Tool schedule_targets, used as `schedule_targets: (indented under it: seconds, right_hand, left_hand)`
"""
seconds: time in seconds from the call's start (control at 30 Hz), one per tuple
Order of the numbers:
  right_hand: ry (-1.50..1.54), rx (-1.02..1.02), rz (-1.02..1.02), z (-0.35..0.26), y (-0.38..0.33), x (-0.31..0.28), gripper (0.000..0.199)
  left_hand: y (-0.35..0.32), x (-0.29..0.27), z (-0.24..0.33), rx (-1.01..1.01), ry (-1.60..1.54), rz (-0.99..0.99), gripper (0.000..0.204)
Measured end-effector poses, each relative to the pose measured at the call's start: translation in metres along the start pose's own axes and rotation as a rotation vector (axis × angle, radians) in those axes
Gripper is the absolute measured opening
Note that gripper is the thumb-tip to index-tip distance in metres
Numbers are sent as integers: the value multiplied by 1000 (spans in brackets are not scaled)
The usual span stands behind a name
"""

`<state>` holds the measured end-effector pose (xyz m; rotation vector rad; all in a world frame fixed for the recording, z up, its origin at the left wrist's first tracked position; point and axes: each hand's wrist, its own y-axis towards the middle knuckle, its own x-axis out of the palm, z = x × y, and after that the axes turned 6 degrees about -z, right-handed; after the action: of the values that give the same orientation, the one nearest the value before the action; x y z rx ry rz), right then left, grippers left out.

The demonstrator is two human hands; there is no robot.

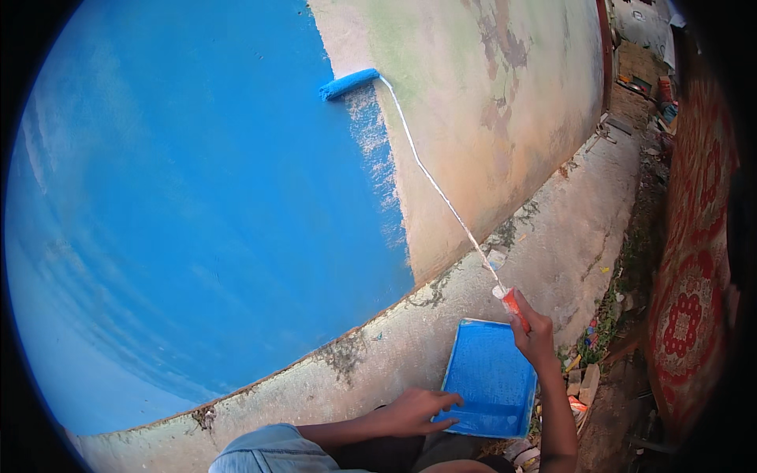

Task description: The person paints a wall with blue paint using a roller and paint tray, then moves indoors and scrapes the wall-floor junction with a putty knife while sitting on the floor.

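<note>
My right hand (pixel 536 335) is closed round the orange handle of a paint roller (pixel 430 177). The roller's long white wire frame runs up and to the left. Its blue-coated sleeve (pixel 351 83) lies against the wall, at the border between fresh blue paint (pixel 213 197) and the bare pale surface (pixel 457 134). Below it, a thin patchy blue strip shows the old surface through. My left hand (pixel 418 411) has its fingers apart and holds nothing. It hovers by the left edge of a paint tray (pixel 490 378) with blue paint in it; whether it touches the tray I cannot tell.
A concrete ledge (pixel 394 347) curves along the wall's foot. To the right hangs a red patterned cloth (pixel 690 315), with rubble, plants and scraps (pixel 587 382) on the ground beside the ledge. A dark red upright edge (pixel 605 55) ends the wall at the far right.
</note>
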<state>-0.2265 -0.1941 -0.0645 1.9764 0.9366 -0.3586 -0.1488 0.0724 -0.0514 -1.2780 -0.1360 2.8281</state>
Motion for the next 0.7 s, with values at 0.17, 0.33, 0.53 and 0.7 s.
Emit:
schedule_targets:
  seconds: [0.17,0.33,0.53,0.7]
  right_hand:
    - [30,10,24,-52,55,-30,45]
    - [77,-15,73,-106,107,-63,42]
    - [17,-45,81,-120,114,-89,44]
    - [-55,-4,37,-104,88,-91,44]
  left_hand:
    - [13,-1,-6,-74,19,-13,35]
    - [25,9,-33,-105,33,28,35]
    - [33,11,-54,-142,47,94,36]
    - [41,10,-70,-170,53,152,36]
